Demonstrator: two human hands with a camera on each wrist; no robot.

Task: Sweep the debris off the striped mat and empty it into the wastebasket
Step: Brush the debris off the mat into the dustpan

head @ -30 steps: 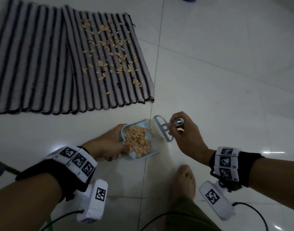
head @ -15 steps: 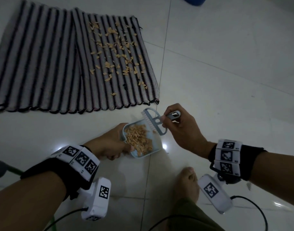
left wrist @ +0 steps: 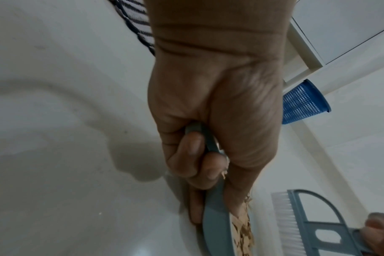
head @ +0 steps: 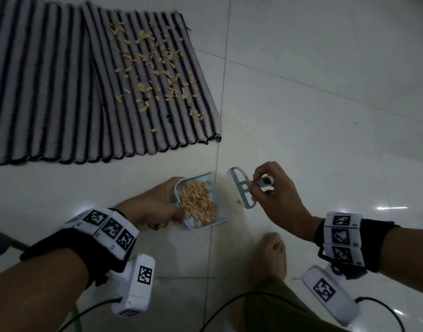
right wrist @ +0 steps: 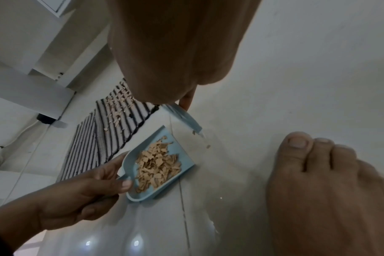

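A white tiled floor (head: 325,116) fills the head view. The striped mat (head: 49,80) is laid in the upper left of the frame, with tan debris (head: 155,75) scattered over its right portion. A blue mesh wastebasket (left wrist: 302,104) is seen only at the right edge of the left wrist view. Below the mat, at frame centre, a light blue dustpan (head: 217,218), heaped with swept chips (head: 198,202), is gripped by its handle in the curled fingers of the left hand (head: 153,209). Just right of the pan, apart from it, a small blue hand brush (head: 240,188) is pinched by its handle in the right hand (head: 277,200). A bare foot (head: 270,255) is set at lower centre.
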